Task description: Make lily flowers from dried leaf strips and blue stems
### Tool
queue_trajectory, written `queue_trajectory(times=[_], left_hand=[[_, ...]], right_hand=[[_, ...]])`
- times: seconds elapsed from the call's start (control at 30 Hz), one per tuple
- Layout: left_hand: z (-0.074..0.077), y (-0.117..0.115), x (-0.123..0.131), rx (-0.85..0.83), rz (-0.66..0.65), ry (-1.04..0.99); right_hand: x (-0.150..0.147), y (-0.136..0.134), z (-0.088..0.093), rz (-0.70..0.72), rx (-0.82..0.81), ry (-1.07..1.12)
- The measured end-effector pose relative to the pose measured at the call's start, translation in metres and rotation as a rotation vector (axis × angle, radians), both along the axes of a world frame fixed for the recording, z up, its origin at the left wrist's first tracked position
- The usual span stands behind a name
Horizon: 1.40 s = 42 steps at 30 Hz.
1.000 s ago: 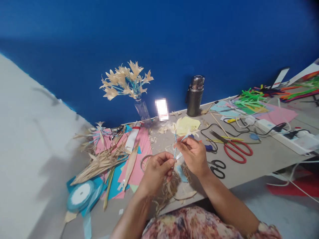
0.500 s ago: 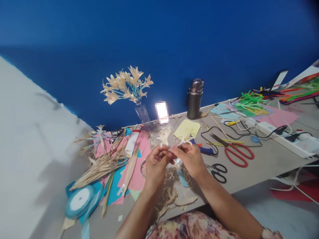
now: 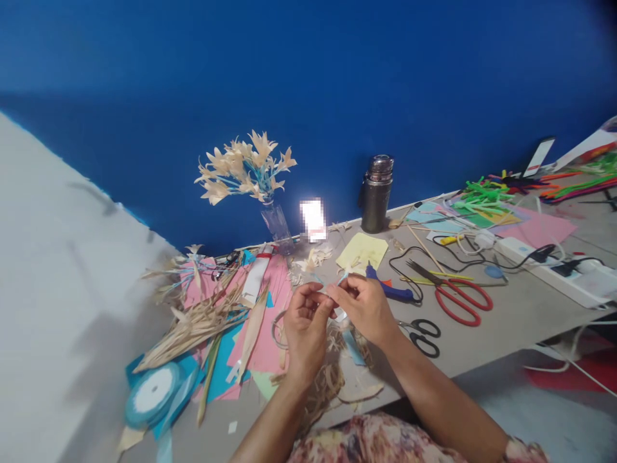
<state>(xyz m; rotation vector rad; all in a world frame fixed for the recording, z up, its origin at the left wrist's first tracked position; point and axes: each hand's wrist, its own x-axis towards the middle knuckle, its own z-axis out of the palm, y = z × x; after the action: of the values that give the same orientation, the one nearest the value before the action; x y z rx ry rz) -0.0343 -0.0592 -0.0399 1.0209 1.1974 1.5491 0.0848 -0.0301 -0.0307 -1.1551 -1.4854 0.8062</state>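
Observation:
My left hand (image 3: 307, 321) and my right hand (image 3: 366, 307) meet over the table, fingertips pinched close together. Just beyond the left fingers is a cream dried-husk flower (image 3: 313, 260) with a bit of blue stem, which the left hand grips. Another pale flower (image 3: 355, 263) shows past the right fingers, its light blue stem pinched there. Exactly where the stems meet is hidden by the fingers. A blue glue gun (image 3: 393, 290) lies right of the right hand. Below the hands are dry fibre scraps (image 3: 328, 386) and a strip of blue ribbon (image 3: 354, 347).
A clear vase (image 3: 277, 225) of husk flowers (image 3: 245, 167) stands by the wall near a dark thermos (image 3: 376, 196). Red-handled scissors (image 3: 463, 302), black-handled scissors (image 3: 424, 337) and a power strip (image 3: 554, 273) lie right. Dried husks (image 3: 193, 328) and a blue ribbon roll (image 3: 154, 392) lie left.
The flowers at my fingertips have shifted and tilted, showing lower and less upright. Both hands stay together in nearly the same place.

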Motion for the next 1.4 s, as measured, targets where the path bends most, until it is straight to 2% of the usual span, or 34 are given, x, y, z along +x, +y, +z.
queue_trajectory(times=[0.2,0.3,0.4,0.47,0.57,0.67,0.73,0.83,0.93,1.07,1.13,1.27,1.33,1.4], left_hand=[[-0.013,0.000,0.004,0.047,0.093,0.058],[-0.013,0.002,0.003,0.014,0.080,0.030],[-0.007,0.003,-0.001,-0.032,-0.013,-0.086],[-0.002,0.004,-0.005,-0.060,-0.060,-0.182],[0.009,0.004,-0.009,-0.054,-0.064,-0.275],[0.019,0.003,-0.010,0.006,-0.028,-0.300],[0.022,0.002,-0.010,0.033,0.005,-0.250],[0.022,0.000,-0.008,0.071,0.050,-0.108],[0.018,-0.002,-0.008,0.137,0.051,0.077],[0.011,-0.004,-0.017,0.205,0.069,0.428],[0.006,-0.004,-0.025,0.257,0.074,0.535],[-0.006,-0.001,-0.043,0.280,-0.046,0.662],[-0.009,0.002,-0.050,0.285,-0.085,0.707],[-0.010,0.008,-0.054,0.320,-0.056,0.730]], right_hand=[[-0.008,-0.002,-0.009,-0.065,0.084,-0.028],[-0.007,0.001,-0.012,-0.014,0.040,0.020],[0.001,0.005,-0.011,0.080,0.019,0.057],[0.008,0.006,-0.010,0.090,0.017,0.065],[0.013,0.004,-0.012,0.132,-0.060,0.097],[0.009,-0.002,-0.019,0.340,-0.154,0.236],[0.004,-0.008,-0.023,0.454,-0.182,0.319],[-0.005,-0.012,-0.026,0.490,-0.202,0.348],[-0.007,-0.006,-0.024,0.385,-0.153,0.322],[-0.001,0.015,-0.013,0.206,0.029,0.285],[0.002,0.028,-0.005,0.145,0.108,0.275],[0.004,0.052,0.000,0.117,0.215,0.275],[0.002,0.061,-0.007,0.123,0.234,0.279],[-0.002,0.068,-0.017,0.134,0.225,0.297]])
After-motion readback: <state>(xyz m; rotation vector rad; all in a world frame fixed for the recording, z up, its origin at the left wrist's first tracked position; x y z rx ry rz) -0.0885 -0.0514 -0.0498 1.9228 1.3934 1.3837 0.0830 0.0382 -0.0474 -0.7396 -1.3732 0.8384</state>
